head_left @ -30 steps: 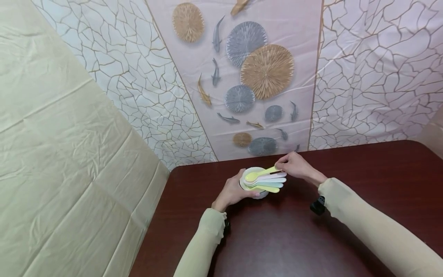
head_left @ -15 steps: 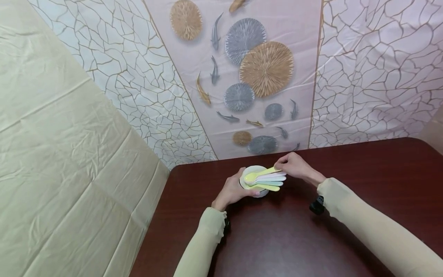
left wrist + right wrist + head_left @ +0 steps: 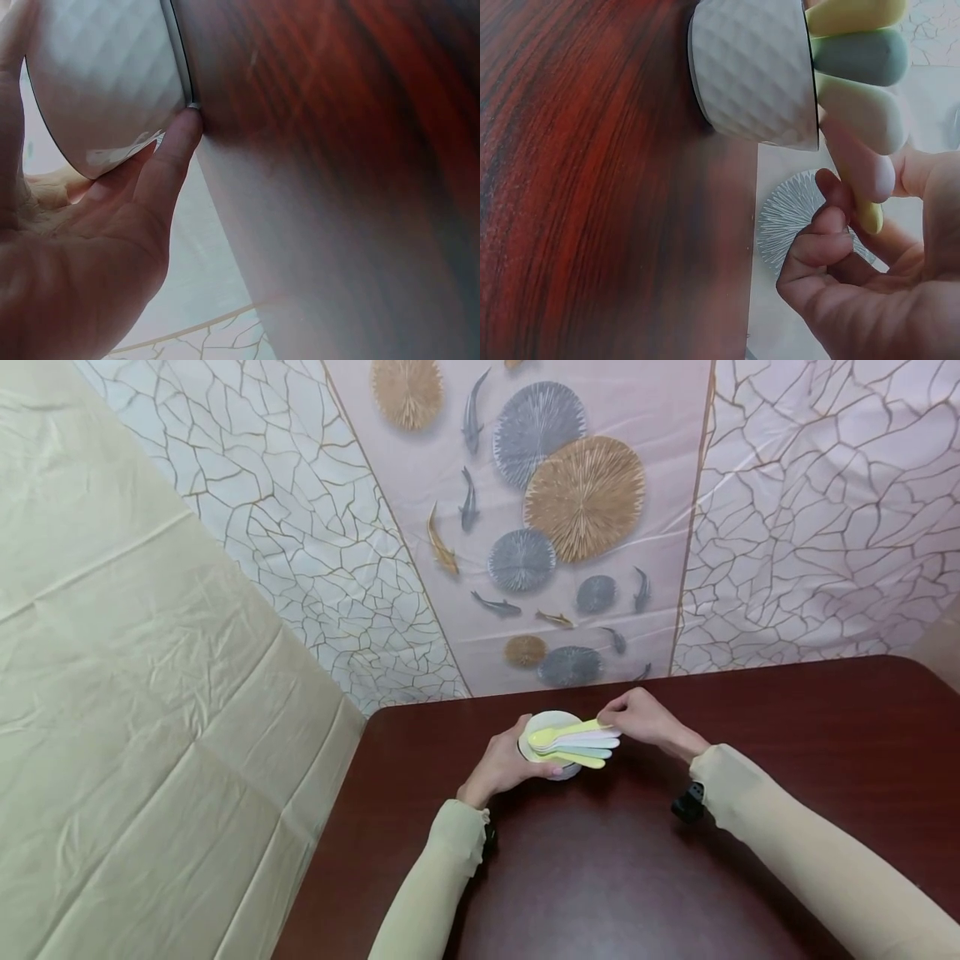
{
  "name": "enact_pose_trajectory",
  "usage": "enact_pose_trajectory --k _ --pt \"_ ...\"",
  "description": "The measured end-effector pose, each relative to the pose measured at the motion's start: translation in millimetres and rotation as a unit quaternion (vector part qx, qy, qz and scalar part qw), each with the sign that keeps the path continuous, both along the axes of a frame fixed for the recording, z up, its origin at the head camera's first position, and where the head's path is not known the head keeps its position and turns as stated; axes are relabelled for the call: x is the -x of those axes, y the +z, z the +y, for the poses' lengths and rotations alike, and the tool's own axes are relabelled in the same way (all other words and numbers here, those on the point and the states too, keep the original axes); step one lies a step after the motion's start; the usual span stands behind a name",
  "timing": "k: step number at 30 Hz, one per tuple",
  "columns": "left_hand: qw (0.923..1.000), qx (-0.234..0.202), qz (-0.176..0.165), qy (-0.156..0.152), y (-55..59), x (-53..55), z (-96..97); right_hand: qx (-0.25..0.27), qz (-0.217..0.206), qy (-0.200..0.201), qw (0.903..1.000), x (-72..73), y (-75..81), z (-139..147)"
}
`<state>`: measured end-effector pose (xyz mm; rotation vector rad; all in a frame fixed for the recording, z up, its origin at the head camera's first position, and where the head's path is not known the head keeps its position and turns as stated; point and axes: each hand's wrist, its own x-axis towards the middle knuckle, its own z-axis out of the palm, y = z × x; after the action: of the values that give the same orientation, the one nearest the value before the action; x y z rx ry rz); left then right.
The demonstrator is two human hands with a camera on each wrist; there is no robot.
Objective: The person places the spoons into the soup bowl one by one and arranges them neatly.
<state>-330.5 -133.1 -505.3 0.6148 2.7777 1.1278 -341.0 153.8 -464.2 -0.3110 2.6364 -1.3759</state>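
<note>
A white bowl [image 3: 550,718] with a dark rim line and a quilted outer wall is near the table's back edge. My left hand [image 3: 504,762] grips its left side; fingers wrap the bowl's wall [image 3: 112,67] in the left wrist view. Several pastel spoons lie fanned across the bowl, handles pointing right past the rim: yellow, pink, white, mint [image 3: 588,752] and a front yellow one [image 3: 581,761]. With thumb and fingertips my right hand [image 3: 641,718] pinches the handle end of the rearmost yellow spoon [image 3: 573,729]. That yellow handle [image 3: 871,217] sits behind the pink one [image 3: 862,165] in the right wrist view.
The dark red-brown wooden table [image 3: 600,877] spreads around both arms. Just behind its back edge hangs a patterned cloth [image 3: 585,610] with fish and round motifs. A plain cream cloth [image 3: 187,735] slopes along the left side. A black device [image 3: 687,804] sits at the right wrist.
Both hands keep their holds on the bowl and the yellow spoon. The fan of spoons hardly changes; the whole head view shifts slightly.
</note>
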Motion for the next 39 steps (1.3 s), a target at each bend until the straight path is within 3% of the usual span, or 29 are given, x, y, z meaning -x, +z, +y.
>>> enact_pose_trajectory --k 15,26,34,39 --pt "1.0000 0.004 0.002 -0.005 2.5 1.8 4.8 0.013 -0.040 -0.025 0.9988 -2.0 -3.0 5" --pt "0.9998 0.017 0.000 -0.001 1.9 0.8 6.7 0.023 -0.018 -0.067 0.9973 -14.6 -4.4 12" --pt "0.9983 0.023 -0.046 0.027 5.0 -5.3 4.1 0.038 -0.016 -0.073 0.9965 -20.6 -8.1 18" --pt "0.9979 0.016 -0.058 0.026 7.0 -8.4 -1.7 0.044 -0.009 -0.069 0.9966 -23.7 -8.2 23"
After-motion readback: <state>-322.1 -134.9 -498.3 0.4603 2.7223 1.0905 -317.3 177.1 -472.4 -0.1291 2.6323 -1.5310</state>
